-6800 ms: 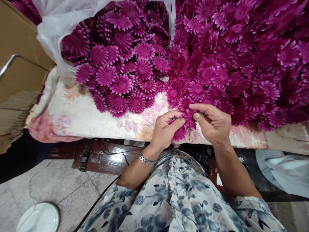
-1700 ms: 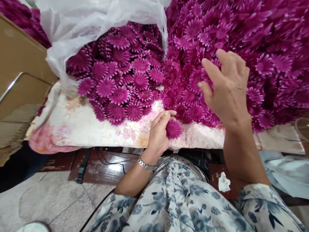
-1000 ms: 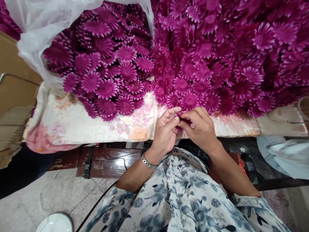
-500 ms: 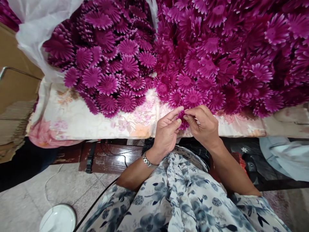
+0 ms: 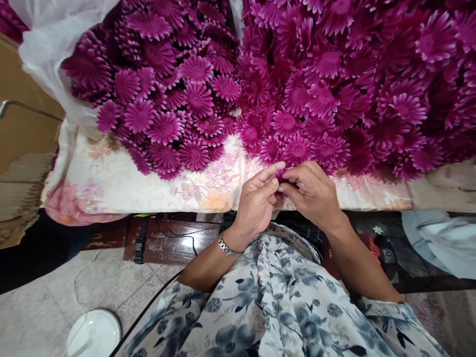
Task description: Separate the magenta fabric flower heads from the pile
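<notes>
Between my two hands is a small magenta artificial flower [image 5: 279,174], mostly covered by fingers. My left hand [image 5: 258,201], with a metal watch at its wrist, grips it from the left between thumb and fingers. From the right, my right hand [image 5: 312,188] pinches at the same flower with thumb and index finger. Both hands are close together over the front edge of the cloth-covered table [image 5: 148,196]. Just beyond them lies a heap of loose magenta flower heads [image 5: 297,148]. A second pile, of stacked flower heads [image 5: 163,126], lies to the left.
White plastic sheeting [image 5: 55,59] borders the left pile. A cardboard box [image 5: 28,124] stands at the far left. Below the table are a dark red wooden bench [image 5: 167,240] with cables and a round white base [image 5: 94,332] on the floor. Pale grey fabric [image 5: 435,243] lies at the right.
My right hand's fingertips have moved slightly left and down, closer to the left thumb, and less of the flower shows. My left hand has barely moved. The view has shifted slightly.
</notes>
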Demonstrator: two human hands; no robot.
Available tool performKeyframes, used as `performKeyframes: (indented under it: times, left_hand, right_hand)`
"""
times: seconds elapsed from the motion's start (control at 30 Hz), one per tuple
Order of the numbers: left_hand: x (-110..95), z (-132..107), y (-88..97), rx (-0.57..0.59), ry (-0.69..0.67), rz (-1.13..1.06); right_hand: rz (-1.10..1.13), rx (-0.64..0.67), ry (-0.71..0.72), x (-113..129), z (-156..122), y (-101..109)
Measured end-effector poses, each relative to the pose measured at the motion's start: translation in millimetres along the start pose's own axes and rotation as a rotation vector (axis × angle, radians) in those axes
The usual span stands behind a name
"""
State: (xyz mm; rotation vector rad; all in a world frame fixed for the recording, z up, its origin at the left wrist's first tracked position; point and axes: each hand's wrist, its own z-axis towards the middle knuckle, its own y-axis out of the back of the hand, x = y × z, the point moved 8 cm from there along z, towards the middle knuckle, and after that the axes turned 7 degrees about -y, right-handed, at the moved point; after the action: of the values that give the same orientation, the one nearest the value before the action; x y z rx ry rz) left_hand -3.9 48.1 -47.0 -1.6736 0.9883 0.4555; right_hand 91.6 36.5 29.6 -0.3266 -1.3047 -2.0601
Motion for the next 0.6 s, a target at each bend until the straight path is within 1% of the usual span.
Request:
performKeyframes:
  times: [0.07,0.23,0.33,0.43,0.53,0.6]
  left_hand:
    - [-1,-2,-0.8,-0.005,-0.011,0.013]
    - [-6,-2,-1.4,-0.033,-0.032,0.026]
    - [-3,-2,-0.1,-0.042,-0.006,0.012]
    - [-2,-1,1.9,-0.057,-0.009,-0.002]
    - [1,-2,0.8,-0.046,-0.010,-0.019]
    - [1,-2,0.7,-0.040,-0.014,-0.029]
  right_hand:
    - [0.018,-0.007,-0.014,-2,-1,-4]
    - [0.019,-0.056,-0.056,-9,0,-3]
    - [-0.020,-0.091,-0.057,-7,-1,-4]
    - [-0.062,-0.127,-0.038,-2,-2,-3]
    - [-0.073,-0.162,-0.032,-1,-3,0]
    - [-0.078,-0.195,-0.041,-5,-2,6]
